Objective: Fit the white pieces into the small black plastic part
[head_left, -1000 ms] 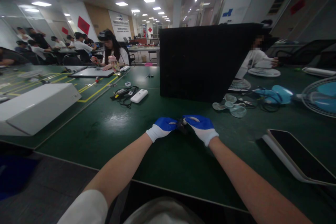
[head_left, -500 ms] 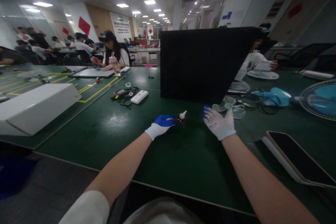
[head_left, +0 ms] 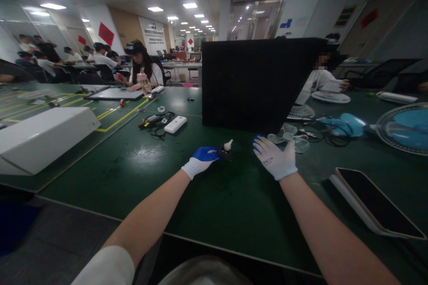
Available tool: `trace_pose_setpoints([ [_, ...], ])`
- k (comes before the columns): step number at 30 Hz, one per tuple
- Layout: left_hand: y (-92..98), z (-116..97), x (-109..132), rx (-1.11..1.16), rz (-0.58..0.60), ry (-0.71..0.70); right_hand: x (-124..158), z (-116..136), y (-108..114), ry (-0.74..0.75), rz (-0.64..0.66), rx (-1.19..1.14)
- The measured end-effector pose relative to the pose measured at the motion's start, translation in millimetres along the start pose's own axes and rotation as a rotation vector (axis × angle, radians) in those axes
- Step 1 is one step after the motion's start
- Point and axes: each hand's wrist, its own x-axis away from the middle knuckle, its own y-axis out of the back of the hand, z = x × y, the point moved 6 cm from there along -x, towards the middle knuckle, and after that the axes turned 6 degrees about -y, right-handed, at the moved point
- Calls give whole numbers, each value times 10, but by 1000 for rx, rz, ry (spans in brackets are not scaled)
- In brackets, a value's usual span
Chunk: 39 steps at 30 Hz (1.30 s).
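Note:
A small dark part with a white tip (head_left: 228,145) is held above the green table (head_left: 160,191) by my left hand (head_left: 203,157), whose blue-palmed glove is closed on its left side. My right hand (head_left: 276,156), in a white glove with blue fingertips, is spread with nothing in it, to the right of the part and apart from it. Beyond my hands stands a large black box-like panel (head_left: 250,84). Just behind my right hand lie clear round plastic pieces (head_left: 290,132).
A white box (head_left: 47,136) lies at the left. Black cables (head_left: 155,122) and a white device (head_left: 175,124) sit left of the panel. At the right are a blue fan (head_left: 406,127) and a tablet-like device (head_left: 377,200). People sit at tables beyond.
The whole view has shifted slightly, so most things appear a little further left. My left hand still holds the dark part, and my right hand stays spread.

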Motion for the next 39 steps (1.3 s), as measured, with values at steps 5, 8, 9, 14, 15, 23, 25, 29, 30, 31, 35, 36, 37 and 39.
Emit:
trace_pose_setpoints([
  [5, -9, -27, 14, 11, 10, -27, -4, -13, -8, 36, 21, -131],
  [8, -19, -22, 30, 41, 27, 26, -1, -8, -3, 29, -12, -84],
  [9, -18, -26, 34, 43, 30, 33, 2, -6, -3, 20, -23, -37],
  [14, -13, -40, 35, 25, 33, 10, 0, -14, 10, -11, -67, 115],
  [15, -15, -35, 33, 27, 35, 6, -4, -16, 13, -6, -64, 91],
  [23, 104, -60, 72, -8, 3, 18, -4, -39, 31, -10, -55, 5],
  [25, 174, -50, 106, 24, -41, 62, -4, -49, 37, -5, -43, -51],
  [29, 377, 25, 205, 129, -151, 77, -30, -104, 44, -27, 19, -264],
  [30, 453, 60, 240, 140, -169, 76, -40, -122, 46, -40, 32, -327],
  [31, 543, 101, 281, 142, -181, 82, -51, -141, 49, -54, 39, -387],
  [35, 1064, 281, 505, 184, -308, 143, -105, -212, 74, -114, 38, -642],
  [36, 1198, 329, 572, 212, -345, 179, -121, -227, 78, -127, 40, -698],
  [37, 1335, 371, 645, 222, -406, 214, -135, -237, 80, -138, 46, -743],
  [39, 1573, 425, 788, 127, -506, 271, -156, -247, 79, -151, 59, -789],
])
